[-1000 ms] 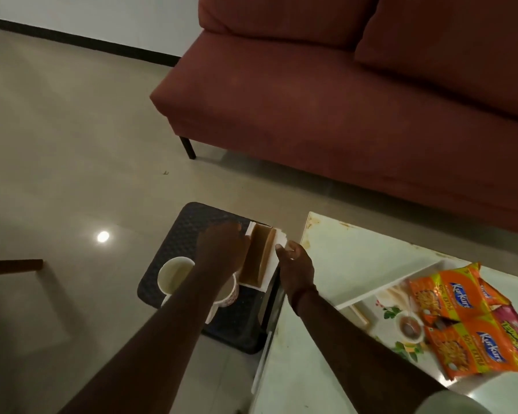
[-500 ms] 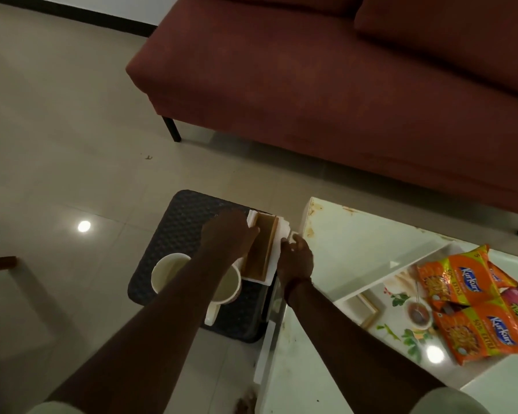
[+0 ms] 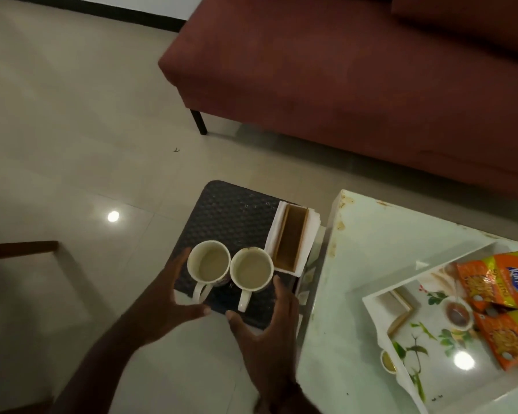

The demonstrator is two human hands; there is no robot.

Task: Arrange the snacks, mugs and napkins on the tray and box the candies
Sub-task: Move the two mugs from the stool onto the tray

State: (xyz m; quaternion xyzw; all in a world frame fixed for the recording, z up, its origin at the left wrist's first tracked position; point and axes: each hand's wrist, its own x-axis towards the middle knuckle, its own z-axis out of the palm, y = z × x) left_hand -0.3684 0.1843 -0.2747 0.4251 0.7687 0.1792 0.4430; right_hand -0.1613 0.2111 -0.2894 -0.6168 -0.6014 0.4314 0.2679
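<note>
Head view: 2 full-looking mugs, the left mug (image 3: 209,265) and right mug (image 3: 251,271), stand upright and touching on the dark stool (image 3: 231,213) left of the desk (image 3: 356,264), handles pointing near. They are probably ceramic, so heavy, stiff and spillable, and best lifted level by the handles. The left hand (image 3: 168,297) and right hand (image 3: 269,321) flank them, each grip wide and empty.

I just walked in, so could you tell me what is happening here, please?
A person's left hand and right hand hover open on either side of two mugs standing on a dark stool, beside a napkin holder. Neither grips a mug yet. The tray on the white table holds snack packets.
</note>
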